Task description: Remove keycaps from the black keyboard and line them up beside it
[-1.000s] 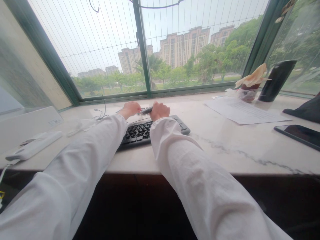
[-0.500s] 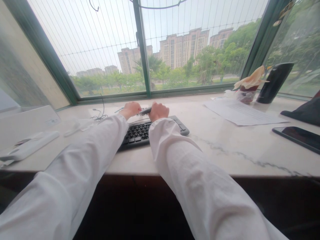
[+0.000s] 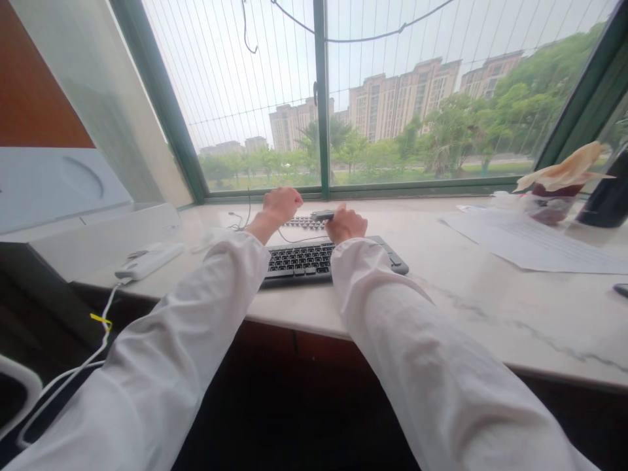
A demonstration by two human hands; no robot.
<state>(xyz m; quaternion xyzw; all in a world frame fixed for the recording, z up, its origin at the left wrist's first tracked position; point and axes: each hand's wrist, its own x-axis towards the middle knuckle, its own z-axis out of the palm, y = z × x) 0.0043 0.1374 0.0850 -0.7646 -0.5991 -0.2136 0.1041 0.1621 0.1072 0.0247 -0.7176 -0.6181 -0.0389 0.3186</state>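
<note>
A dark keyboard (image 3: 300,263) lies near the counter's front edge, many of its switches showing without keycaps. Behind it, several loose keycaps (image 3: 305,223) lie in rows. My right hand (image 3: 346,224) is closed around a small dark tool (image 3: 322,215) that points left over the keycaps; its exact kind is unclear. To the left, my left hand (image 3: 283,203) is raised beyond the keyboard with its fingers curled. Whatever those fingers may hold is hidden. A thin cable (image 3: 301,241) runs between the keyboard and the keycaps.
A white power strip (image 3: 150,260) lies at left beside a white box (image 3: 105,232). Printed sheets (image 3: 534,242) lie at right, near a cup (image 3: 554,199) and a black cylinder (image 3: 606,196). The window (image 3: 324,104) borders the counter's far side.
The view has turned left, bringing the strip's cord into sight. My left hand has lifted and moved away from the dark tool. My right hand still holds it.
</note>
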